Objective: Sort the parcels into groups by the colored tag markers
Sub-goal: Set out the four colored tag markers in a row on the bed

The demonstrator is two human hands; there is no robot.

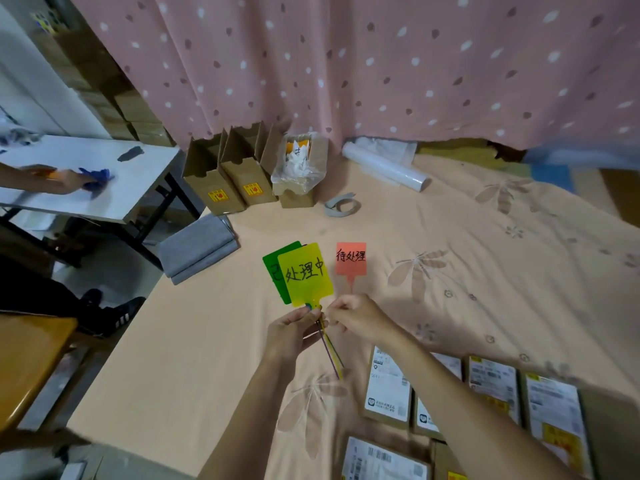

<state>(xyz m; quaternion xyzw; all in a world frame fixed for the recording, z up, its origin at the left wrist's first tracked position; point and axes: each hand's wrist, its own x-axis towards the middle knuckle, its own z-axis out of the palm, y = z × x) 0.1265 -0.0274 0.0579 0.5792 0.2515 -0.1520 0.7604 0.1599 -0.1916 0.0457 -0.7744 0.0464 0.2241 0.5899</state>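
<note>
My left hand (289, 336) pinches the stems of a yellow tag (304, 273) and a green tag (273, 268) that lies half hidden behind it. My right hand (356, 313) holds the stem of a red tag (350, 258) upright just to the right. All three tags bear handwritten characters. Several cardboard parcels (388, 386) with white shipping labels lie flat on the peach floral sheet (207, 358) at the lower right, partly hidden by my right forearm.
Open cardboard boxes (221, 174) and a plastic-lined box (301, 168) stand at the back by the pink curtain. A white roll (384, 168), a tape ring (343, 206) and folded grey cloth (199, 249) lie nearby. Another person's hand (65, 180) rests on a white table at left.
</note>
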